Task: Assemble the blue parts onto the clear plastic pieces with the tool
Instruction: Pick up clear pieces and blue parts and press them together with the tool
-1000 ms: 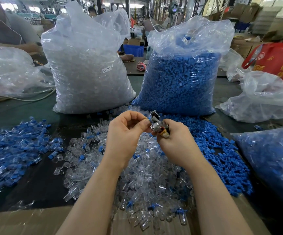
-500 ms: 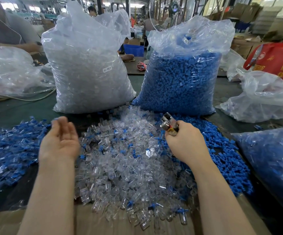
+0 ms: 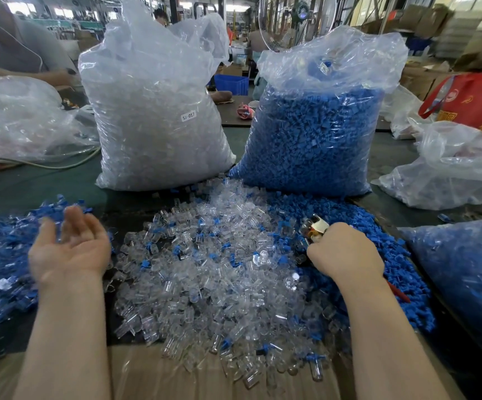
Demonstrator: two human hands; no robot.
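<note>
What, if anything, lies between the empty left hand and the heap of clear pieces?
Nothing visible. The left hand hovers open, palm up, beside the heap of clear pieces, with only bare dark table between them. The right hand grips the tool.

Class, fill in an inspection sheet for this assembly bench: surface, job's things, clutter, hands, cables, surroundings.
Surface: dark table, cardboard sheet at near edge.
Job's things: clear plastic pieces heaped centre; loose blue parts right; assembled pieces left.
Clutter: two full bags, clear and blue; slack bags at the sides.
Hands: left hand open, palm up; right hand grips the tool.
Cables: pale cable, far left.
Surroundings: workshop, fan, boxes.
</note>
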